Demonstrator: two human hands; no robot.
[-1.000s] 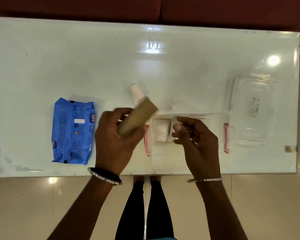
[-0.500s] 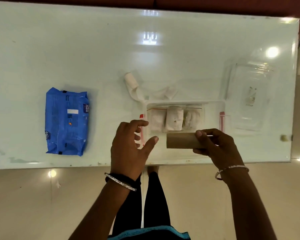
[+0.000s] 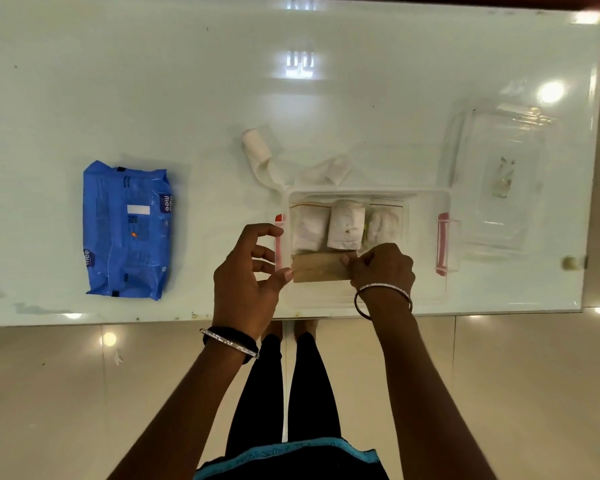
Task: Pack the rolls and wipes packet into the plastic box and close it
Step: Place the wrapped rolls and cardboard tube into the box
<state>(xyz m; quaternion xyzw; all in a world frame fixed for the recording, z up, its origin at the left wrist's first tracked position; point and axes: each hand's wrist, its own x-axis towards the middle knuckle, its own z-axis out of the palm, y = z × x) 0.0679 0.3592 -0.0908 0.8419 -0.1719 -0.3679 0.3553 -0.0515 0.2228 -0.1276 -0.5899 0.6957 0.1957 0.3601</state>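
A clear plastic box (image 3: 426,292) with red side clips stands open at the table's near edge. Inside it lie white rolls (image 3: 346,223) along the far wall. A brown cardboard roll (image 3: 317,268) lies lengthwise inside the box, in front of them. My right hand (image 3: 381,266) grips its right end. My left hand (image 3: 248,278) is at the box's left wall, fingers spread, thumb touching the cardboard roll's left end. The blue wipes packet (image 3: 127,230) lies flat on the table to the left. A partly unwound white roll (image 3: 257,147) lies behind the box.
The clear lid (image 3: 499,185) rests on the white table (image 3: 153,81) to the right of the box. A loose white strip (image 3: 326,173) trails along the box's far edge. The near table edge runs just under my wrists.
The cardboard roll passed from my left hand to my right hand, then went down into the box. My left hand moved to the box's left wall.
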